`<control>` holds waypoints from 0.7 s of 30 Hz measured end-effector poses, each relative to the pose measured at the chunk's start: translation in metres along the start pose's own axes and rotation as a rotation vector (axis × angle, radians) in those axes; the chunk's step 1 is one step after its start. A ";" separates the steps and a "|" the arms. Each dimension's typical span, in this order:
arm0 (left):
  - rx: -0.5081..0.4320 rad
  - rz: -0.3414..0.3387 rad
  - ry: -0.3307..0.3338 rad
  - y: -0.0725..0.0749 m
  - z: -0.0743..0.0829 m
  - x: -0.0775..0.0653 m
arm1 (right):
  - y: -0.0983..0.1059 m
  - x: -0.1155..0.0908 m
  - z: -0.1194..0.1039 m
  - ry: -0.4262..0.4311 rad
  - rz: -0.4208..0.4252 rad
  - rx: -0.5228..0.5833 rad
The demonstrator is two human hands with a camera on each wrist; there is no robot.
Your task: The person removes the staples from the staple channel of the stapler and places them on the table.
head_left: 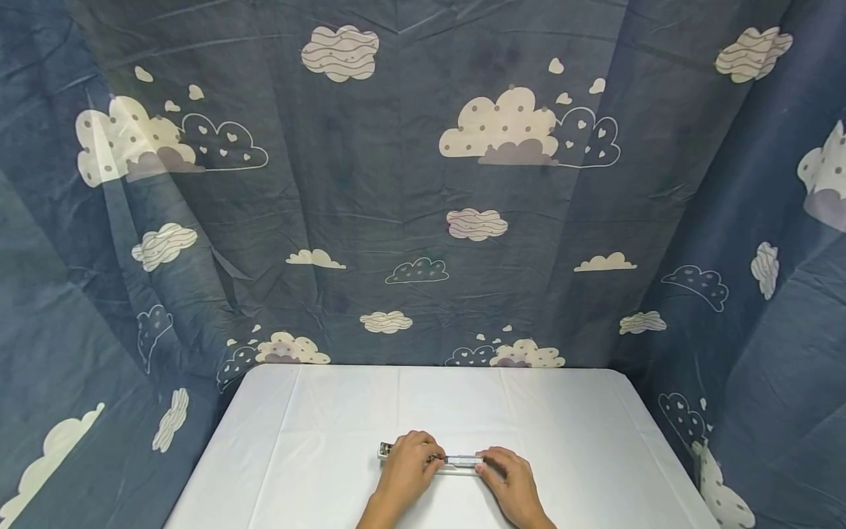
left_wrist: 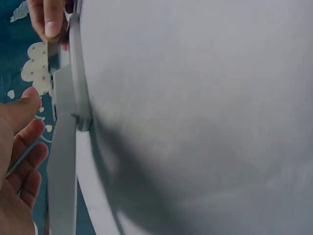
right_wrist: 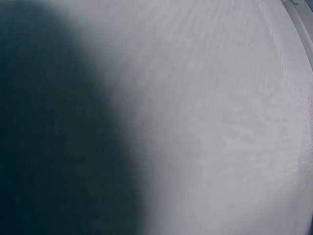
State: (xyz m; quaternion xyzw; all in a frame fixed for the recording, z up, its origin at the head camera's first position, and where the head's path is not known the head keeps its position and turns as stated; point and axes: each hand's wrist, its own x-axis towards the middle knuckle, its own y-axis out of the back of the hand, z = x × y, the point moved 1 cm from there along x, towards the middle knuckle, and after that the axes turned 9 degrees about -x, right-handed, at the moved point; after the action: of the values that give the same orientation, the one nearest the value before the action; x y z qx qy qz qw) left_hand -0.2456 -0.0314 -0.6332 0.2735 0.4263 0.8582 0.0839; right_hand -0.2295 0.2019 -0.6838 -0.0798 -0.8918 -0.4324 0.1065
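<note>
A grey and silver stapler lies lengthwise from left to right on the white table, its long top cover swung back and the metal channel exposed. My left hand hovers over its left and middle part. In the left wrist view its thumb and loosely bent fingers stand apart just above the stapler. My right hand pinches the stapler's right end; the left wrist view shows its thumb against the metal channel. Whether staples lie inside cannot be told.
The white tabletop spreads around both hands. Dark blue curtains with cloud prints hang behind and at both sides. A dark blur covers the left of the right wrist view.
</note>
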 end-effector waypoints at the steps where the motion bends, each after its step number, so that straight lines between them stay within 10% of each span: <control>1: 0.002 -0.003 0.007 -0.002 0.000 0.000 | 0.000 0.000 0.000 -0.007 -0.011 -0.002; 21: 0.006 0.073 0.098 -0.023 0.005 -0.003 | -0.001 -0.002 -0.001 0.050 0.054 -0.047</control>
State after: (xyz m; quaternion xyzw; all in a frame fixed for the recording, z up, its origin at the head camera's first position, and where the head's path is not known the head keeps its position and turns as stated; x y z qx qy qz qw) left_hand -0.2421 -0.0149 -0.6500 0.2468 0.4223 0.8717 0.0306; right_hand -0.2272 0.2004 -0.6840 -0.0957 -0.8759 -0.4521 0.1387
